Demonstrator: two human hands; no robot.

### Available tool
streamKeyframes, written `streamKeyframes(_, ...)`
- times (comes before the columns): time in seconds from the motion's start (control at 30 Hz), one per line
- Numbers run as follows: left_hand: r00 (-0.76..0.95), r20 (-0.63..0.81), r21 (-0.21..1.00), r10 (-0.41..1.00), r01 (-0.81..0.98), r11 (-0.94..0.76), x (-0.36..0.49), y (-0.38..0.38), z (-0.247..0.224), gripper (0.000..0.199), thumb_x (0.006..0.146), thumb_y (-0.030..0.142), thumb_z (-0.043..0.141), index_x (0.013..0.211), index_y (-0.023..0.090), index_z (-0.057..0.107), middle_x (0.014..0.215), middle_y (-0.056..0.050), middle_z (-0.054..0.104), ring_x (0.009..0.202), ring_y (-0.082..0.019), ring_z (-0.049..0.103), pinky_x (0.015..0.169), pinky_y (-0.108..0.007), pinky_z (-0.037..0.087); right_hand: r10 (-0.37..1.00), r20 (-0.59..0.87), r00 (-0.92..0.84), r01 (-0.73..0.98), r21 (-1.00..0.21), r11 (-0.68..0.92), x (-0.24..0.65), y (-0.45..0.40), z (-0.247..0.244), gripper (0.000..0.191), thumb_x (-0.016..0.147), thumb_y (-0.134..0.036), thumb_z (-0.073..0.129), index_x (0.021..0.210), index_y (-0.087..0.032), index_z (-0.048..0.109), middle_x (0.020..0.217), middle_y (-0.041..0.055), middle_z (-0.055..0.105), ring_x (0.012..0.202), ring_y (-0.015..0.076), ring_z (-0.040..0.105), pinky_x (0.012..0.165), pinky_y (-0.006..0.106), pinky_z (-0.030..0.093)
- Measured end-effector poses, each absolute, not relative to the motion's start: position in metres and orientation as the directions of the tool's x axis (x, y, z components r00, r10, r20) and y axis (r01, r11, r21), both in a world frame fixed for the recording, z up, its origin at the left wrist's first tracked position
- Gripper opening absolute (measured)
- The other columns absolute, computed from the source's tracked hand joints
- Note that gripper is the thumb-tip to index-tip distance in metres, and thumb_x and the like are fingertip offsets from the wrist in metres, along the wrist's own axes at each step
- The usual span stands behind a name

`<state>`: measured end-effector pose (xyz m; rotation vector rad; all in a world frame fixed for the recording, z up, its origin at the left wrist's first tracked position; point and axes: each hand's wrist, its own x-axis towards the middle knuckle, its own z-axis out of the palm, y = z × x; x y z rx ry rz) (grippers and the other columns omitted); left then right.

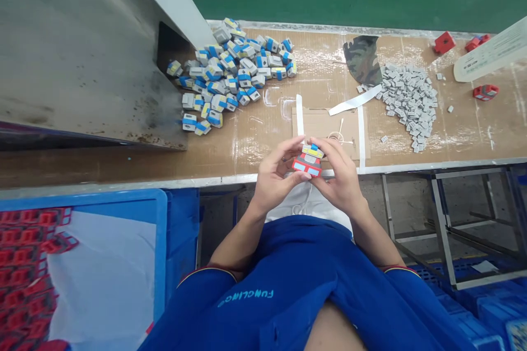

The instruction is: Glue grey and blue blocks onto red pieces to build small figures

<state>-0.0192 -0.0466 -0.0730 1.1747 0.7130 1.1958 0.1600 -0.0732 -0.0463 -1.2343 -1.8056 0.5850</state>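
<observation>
In front of my waist, at the table's near edge, both hands hold a small red toy vehicle part (307, 167) with pale blue windows and a grey middle. A grey block with yellow and blue markings (313, 151) sits against its far end; whether the two are joined I cannot tell. My left hand (278, 173) grips from the left, thumb along the near side. From the right, the fingers of my right hand (340, 175) close around the same pieces. Beneath and beyond the hands lies a taped cardboard sheet (317, 120).
Grey, blue and yellow blocks (230, 71) are heaped at back left beside a metal box (90, 55). Small grey pieces (407, 98) lie in a pile at right, near camouflage cloth (364, 60). A blue crate (162, 230) at lower left holds rows of red parts (24, 263).
</observation>
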Motion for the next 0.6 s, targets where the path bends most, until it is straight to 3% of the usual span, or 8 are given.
streamKeyframes(0.1,0.328,0.3,0.943,0.896,-0.243,-0.227,-0.029,-0.037,-0.073,0.061,0.083,0.044,0.095,0.139,0.029,0.077,0.134,-0.011,0.072,0.121,-0.025,0.074,0.096,-0.032,0.066,0.928,0.326,-0.182,0.488,-0.789,0.373,0.164,-0.074,-0.041,0.055,0.1,-0.03,0.072,0.153,-0.03,0.059,0.139,0.0135,0.067,0.127,0.031,0.068,0.101,0.048,0.067)
streamKeyframes(0.23,0.303,0.42,0.908,0.855,-0.145,-0.394,-0.033,-0.033,-0.075,0.06,0.083,0.045,0.095,0.139,0.031,0.078,0.128,-0.011,0.073,0.115,-0.025,0.073,0.093,-0.035,0.065,0.935,0.301,-0.189,0.431,-0.83,0.354,0.164,-0.075,-0.039,0.055,0.1,-0.028,0.073,0.154,-0.031,0.06,0.127,0.0107,0.064,0.115,0.0259,0.068,0.091,0.042,0.068)
streamKeyframes(0.37,0.255,0.448,0.894,0.857,-0.111,-0.435,-0.031,-0.036,-0.078,0.06,0.085,0.049,0.092,0.139,0.029,0.077,0.124,-0.011,0.075,0.11,-0.025,0.074,0.091,-0.035,0.065,0.929,0.334,-0.162,0.433,-0.822,0.371,0.164,-0.076,-0.036,0.054,0.103,-0.027,0.071,0.155,-0.033,0.06,0.122,0.008,0.066,0.101,0.0213,0.071,0.095,0.041,0.068)
streamKeyframes(0.6,0.235,0.469,0.878,0.852,-0.022,-0.477,-0.029,-0.037,-0.072,0.052,0.093,0.056,0.082,0.136,0.026,0.076,0.122,-0.011,0.076,0.108,-0.025,0.073,0.092,-0.037,0.063,0.901,0.401,-0.165,0.475,-0.768,0.429,0.164,-0.082,-0.034,0.056,0.105,-0.025,0.068,0.159,-0.033,0.055,0.127,0.0104,0.071,0.108,0.0257,0.075,0.094,0.042,0.069)
